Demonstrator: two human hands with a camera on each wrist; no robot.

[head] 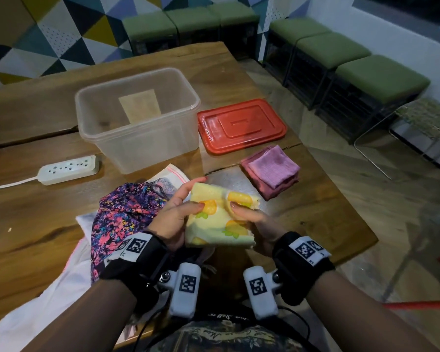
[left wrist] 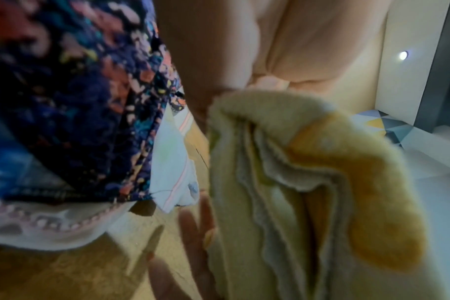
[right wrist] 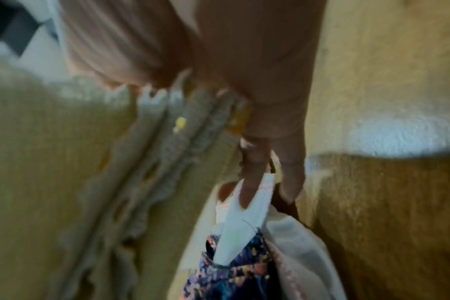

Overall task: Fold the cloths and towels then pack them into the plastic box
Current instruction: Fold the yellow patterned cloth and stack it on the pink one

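Note:
Both hands hold a folded yellow towel (head: 220, 219) printed with orange fruit, just above the table's near edge. My left hand (head: 178, 214) grips its left side, thumb on top. My right hand (head: 252, 219) grips its right side, thumb on top. The towel's stacked folded edges (left wrist: 283, 192) fill the left wrist view, and the towel (right wrist: 51, 162) shows blurred in the right wrist view. A clear plastic box (head: 137, 118) stands open farther back. A folded pink cloth (head: 271, 171) lies to the right. A dark multicoloured cloth (head: 122, 214) lies bunched on white cloths (head: 48, 301) at the left.
The red lid (head: 241, 125) lies right of the box. A white power strip (head: 69, 170) with its cable sits at the left. The wooden table (head: 36, 224) ends close on the right, past the pink cloth. Green-topped stools (head: 341, 62) line the wall behind.

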